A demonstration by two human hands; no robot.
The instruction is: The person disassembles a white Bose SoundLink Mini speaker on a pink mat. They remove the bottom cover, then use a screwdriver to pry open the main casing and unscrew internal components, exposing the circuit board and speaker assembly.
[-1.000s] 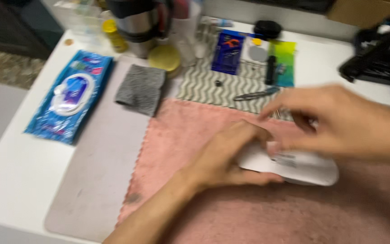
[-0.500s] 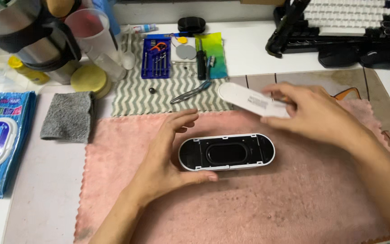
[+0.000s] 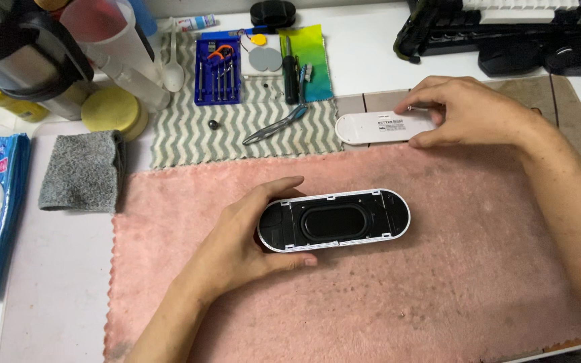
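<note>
Two hands, left hand (image 3: 243, 245) gripping opened speaker (image 3: 334, 220), right hand (image 3: 469, 111) pinching half-covered white cover (image 3: 378, 128)

The left hand (image 3: 240, 245) grips the end of an opened oval speaker (image 3: 334, 220) on the pink towel (image 3: 438, 282). The right hand (image 3: 469, 111) presses a white cover (image 3: 381, 126) just beyond the towel's far edge.
</note>
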